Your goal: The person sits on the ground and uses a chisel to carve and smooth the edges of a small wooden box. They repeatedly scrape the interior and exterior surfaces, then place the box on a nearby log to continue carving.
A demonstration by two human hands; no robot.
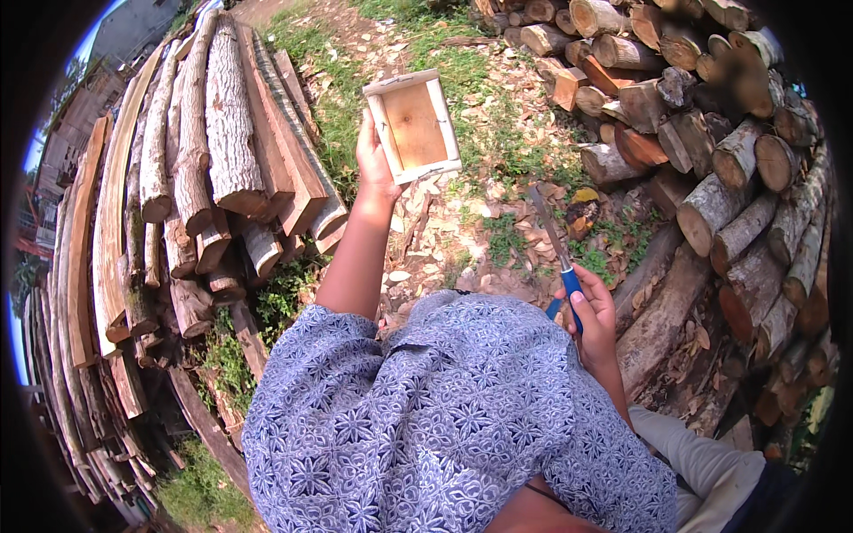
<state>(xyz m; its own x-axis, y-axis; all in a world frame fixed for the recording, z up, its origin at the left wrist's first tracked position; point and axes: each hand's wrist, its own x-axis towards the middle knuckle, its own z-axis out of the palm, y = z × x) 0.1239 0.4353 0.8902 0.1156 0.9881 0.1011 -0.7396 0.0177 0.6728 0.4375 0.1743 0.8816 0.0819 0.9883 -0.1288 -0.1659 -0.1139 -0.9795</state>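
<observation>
My left hand (pixel 376 155) is raised ahead of me, closed on the left side of a small wooden box frame (pixel 380 133). Pale strips of wood edge it around a light brown wooden panel (pixel 415 124), which faces me. Lower and to the right, my right hand (pixel 593 315) grips a tool by its blue handle (pixel 571 286). A long, narrow metal blade (pixel 549 229) points up and away from the handle; its exact kind is unclear. Another small blue piece (pixel 555 308) shows beside that hand, partly hidden by my shirt. The tool and the frame are well apart.
Long logs and sawn planks (pixel 233 115) lie stacked on the left. On the right is a tall pile of cut logs (pixel 711 226), with a thick log (pixel 662 311) on the ground. Dry leaves (pixel 426 235) and green grass (pixel 475 75) cover the ground between them.
</observation>
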